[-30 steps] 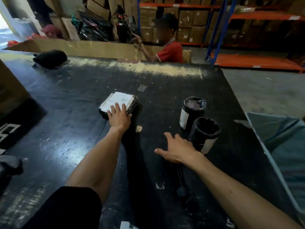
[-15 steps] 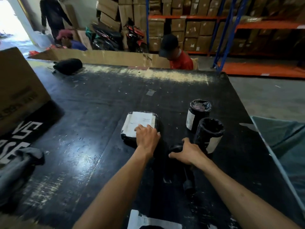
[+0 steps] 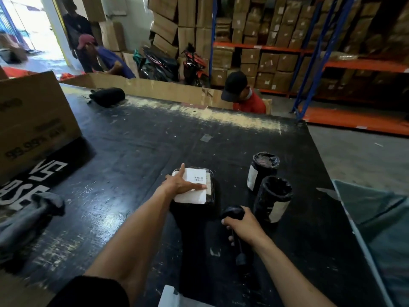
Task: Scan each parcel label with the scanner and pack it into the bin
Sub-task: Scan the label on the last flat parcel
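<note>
A flat black-wrapped parcel [image 3: 211, 194] with a white label [image 3: 195, 185] lies on the black table [image 3: 124, 156]. My left hand [image 3: 180, 183] rests flat on the label, fingers spread. My right hand [image 3: 242, 226] grips the black scanner [image 3: 232, 212] just right of that parcel, head pointing forward. Two black cylindrical parcels with white labels stand to the right, the far one [image 3: 263, 168] and the near one [image 3: 273, 197] beside the scanner. The edge of a grey-blue bin [image 3: 374, 216] shows at far right.
A big cardboard box [image 3: 33, 122] stands at the left, with grey cloth [image 3: 28, 220] in front of it. A black bag [image 3: 107, 96] lies at the table's far end. A person in red [image 3: 245, 96] crouches beyond the table. White paper [image 3: 172, 295] lies near me.
My right hand has closed on the scanner and lifted its head off the table. My left hand has drawn the flat parcel closer and now lies across its label.
</note>
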Action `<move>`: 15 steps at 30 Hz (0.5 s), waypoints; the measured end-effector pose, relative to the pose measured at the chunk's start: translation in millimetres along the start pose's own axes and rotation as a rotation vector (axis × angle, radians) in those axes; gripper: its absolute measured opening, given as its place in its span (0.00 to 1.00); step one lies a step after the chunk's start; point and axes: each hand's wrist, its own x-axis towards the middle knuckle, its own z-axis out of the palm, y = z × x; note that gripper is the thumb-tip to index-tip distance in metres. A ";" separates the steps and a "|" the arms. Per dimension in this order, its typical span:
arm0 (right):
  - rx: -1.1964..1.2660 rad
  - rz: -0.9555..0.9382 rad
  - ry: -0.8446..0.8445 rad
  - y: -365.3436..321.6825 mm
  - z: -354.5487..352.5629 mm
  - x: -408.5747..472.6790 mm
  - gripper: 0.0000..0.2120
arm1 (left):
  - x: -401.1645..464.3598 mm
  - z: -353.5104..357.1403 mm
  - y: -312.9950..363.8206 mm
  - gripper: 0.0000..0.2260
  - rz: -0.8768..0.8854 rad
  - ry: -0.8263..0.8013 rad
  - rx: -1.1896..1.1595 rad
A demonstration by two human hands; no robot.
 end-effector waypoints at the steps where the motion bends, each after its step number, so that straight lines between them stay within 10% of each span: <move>1: 0.026 -0.007 0.006 2.3 -0.6 0.2 0.25 | 0.3 -2.8 -2.5 0.61 0.007 -0.035 -0.008; 8: 0.205 -0.100 0.032 -14.1 -9.7 3.0 0.09 | -9.1 -7.5 -10.0 0.49 0.206 0.087 -0.183; 15: 0.227 -0.226 -0.013 -56.2 -14.9 3.3 0.18 | -22.1 4.8 -18.4 0.26 0.270 0.117 -0.601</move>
